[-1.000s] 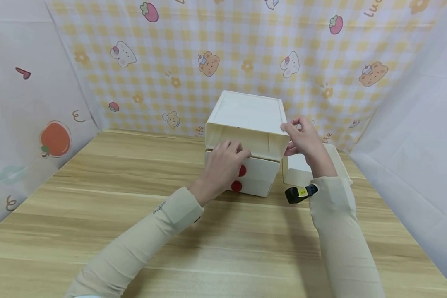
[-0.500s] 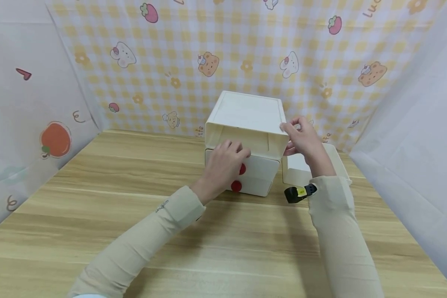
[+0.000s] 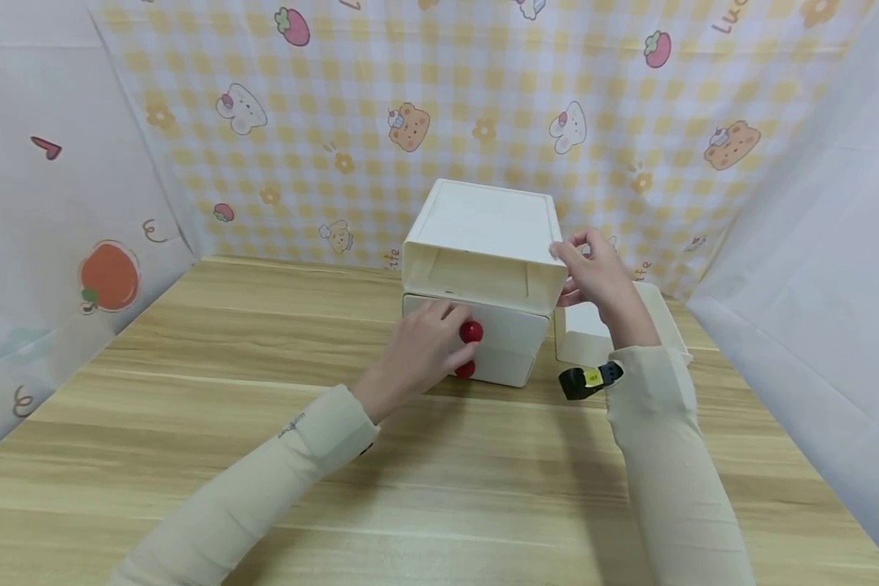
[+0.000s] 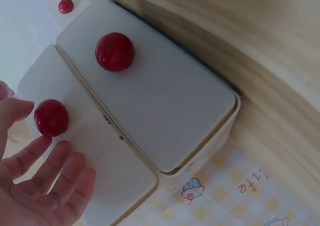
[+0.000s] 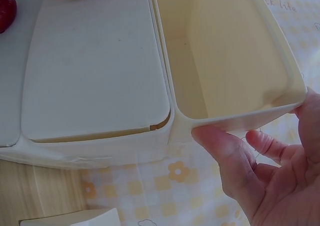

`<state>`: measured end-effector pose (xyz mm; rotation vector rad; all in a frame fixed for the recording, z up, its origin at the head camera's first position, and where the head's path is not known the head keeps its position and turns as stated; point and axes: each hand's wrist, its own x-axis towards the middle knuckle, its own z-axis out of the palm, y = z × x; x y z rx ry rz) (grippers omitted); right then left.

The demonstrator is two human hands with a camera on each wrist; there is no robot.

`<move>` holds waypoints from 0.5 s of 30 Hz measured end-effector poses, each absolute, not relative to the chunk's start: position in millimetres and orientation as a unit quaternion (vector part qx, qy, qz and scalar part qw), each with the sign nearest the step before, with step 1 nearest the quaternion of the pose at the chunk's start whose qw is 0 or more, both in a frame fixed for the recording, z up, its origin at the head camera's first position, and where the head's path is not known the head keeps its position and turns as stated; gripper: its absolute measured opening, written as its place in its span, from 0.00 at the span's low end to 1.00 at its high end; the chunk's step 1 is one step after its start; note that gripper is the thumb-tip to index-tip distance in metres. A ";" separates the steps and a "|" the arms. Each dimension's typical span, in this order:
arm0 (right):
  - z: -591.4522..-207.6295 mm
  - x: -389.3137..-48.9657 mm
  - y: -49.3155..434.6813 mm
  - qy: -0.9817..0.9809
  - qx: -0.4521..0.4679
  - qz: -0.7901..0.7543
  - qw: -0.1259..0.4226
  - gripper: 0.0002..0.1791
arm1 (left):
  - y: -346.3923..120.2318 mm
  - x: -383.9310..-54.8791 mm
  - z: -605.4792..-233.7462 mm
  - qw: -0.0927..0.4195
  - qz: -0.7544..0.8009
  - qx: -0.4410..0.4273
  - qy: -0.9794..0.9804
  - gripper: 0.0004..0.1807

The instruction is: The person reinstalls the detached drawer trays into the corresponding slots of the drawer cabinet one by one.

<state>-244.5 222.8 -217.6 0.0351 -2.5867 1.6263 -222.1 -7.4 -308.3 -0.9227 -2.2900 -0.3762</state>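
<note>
Now lowered, the left hand (image 3: 419, 348) loosely flanks a knob (image 3: 472, 331); right hand (image 3: 595, 273) grips casing (image 3: 494, 218).

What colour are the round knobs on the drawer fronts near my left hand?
Red, with a glossy shine; the knobs show best in the left wrist view.

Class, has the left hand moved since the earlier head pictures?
Yes. In the head view, against the white drawer unit, the left hand has shifted down and left, uncovering more of the upper red knob.
</note>
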 end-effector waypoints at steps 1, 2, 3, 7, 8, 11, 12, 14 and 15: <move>-217.0 -244.6 222.8 -0.847 0.011 0.530 0.042 0.14 | -8.3 -221.9 -309.1 0.314 -0.147 -0.352 -0.870 0.13; -216.5 -244.5 222.8 -0.847 0.011 0.530 0.040 0.14 | -9.0 -221.9 -309.7 0.312 -0.150 -0.351 -0.870 0.14; -216.0 -244.4 222.7 -0.847 0.010 0.529 0.039 0.15 | -9.5 -221.9 -309.9 0.309 -0.153 -0.352 -0.870 0.14; -215.7 -244.0 222.8 -0.848 0.008 0.528 0.039 0.16 | -10.6 -223.4 -310.5 0.298 -0.161 -0.354 -0.872 0.14; -215.9 -244.0 222.9 -0.847 0.008 0.530 0.040 0.15 | -10.8 -223.9 -310.6 0.295 -0.162 -0.354 -0.873 0.14; -216.3 -243.6 223.2 -0.842 0.008 0.538 0.042 0.14 | -11.2 -224.7 -310.8 0.286 -0.164 -0.353 -0.875 0.14; -216.5 -243.5 223.1 -0.840 0.010 0.541 0.042 0.13 | -11.3 -224.9 -310.9 0.285 -0.164 -0.353 -0.876 0.14; -216.5 -243.7 222.6 -0.837 0.014 0.545 0.042 0.13 | -11.8 -225.1 -310.9 0.282 -0.166 -0.351 -0.877 0.15; -216.5 -243.7 222.3 -0.836 0.016 0.547 0.043 0.12 | -12.0 -225.2 -310.8 0.281 -0.167 -0.349 -0.878 0.15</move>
